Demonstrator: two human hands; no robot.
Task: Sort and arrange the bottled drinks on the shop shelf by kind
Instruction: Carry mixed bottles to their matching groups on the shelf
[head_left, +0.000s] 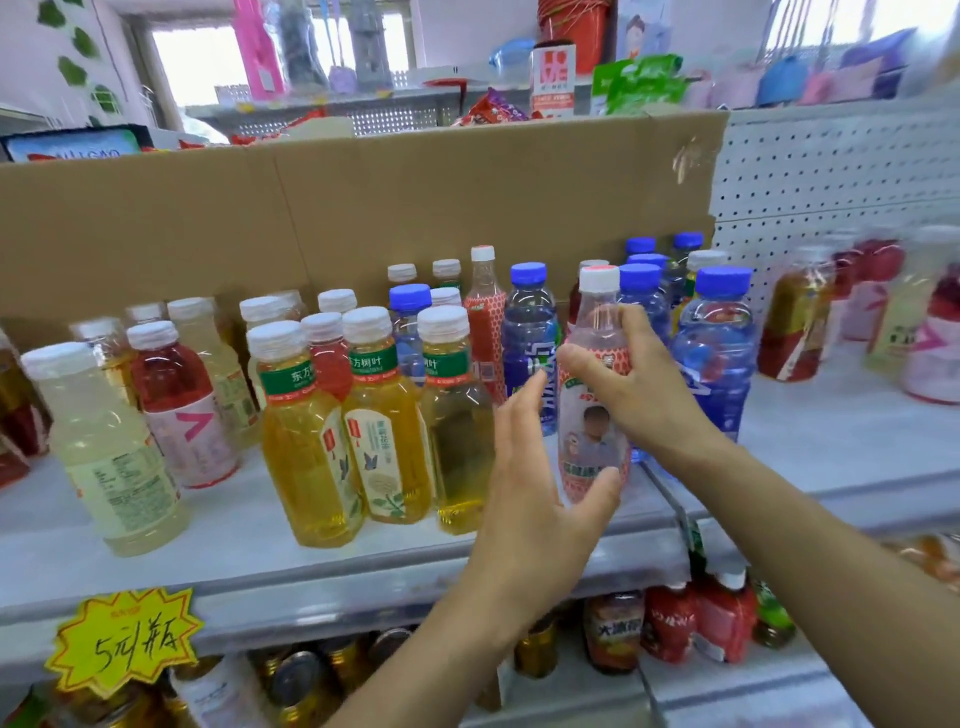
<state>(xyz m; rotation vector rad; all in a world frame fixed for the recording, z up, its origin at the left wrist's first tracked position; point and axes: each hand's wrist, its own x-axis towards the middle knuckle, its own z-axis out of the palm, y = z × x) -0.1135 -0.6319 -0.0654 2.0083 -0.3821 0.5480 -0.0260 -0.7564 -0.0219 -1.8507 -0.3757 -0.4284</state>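
A brown cardboard sheet (363, 208) backs the grey shop shelf (260, 545). Yellow tea bottles (384, 415) crowd the left and blue-capped water bottles (717, 353) the right and far side. Between them is a white-capped, pink-labelled clear bottle (592, 431). The right hand (644, 389) has its fingers clamped on the bottle's shoulder; the left hand (524, 488) hooks its thumb across the base, fingers straight alongside.

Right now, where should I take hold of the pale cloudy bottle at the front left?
Grip the pale cloudy bottle round its wide body, from the front: it stands upright near the shelf edge, with no bottle before it.
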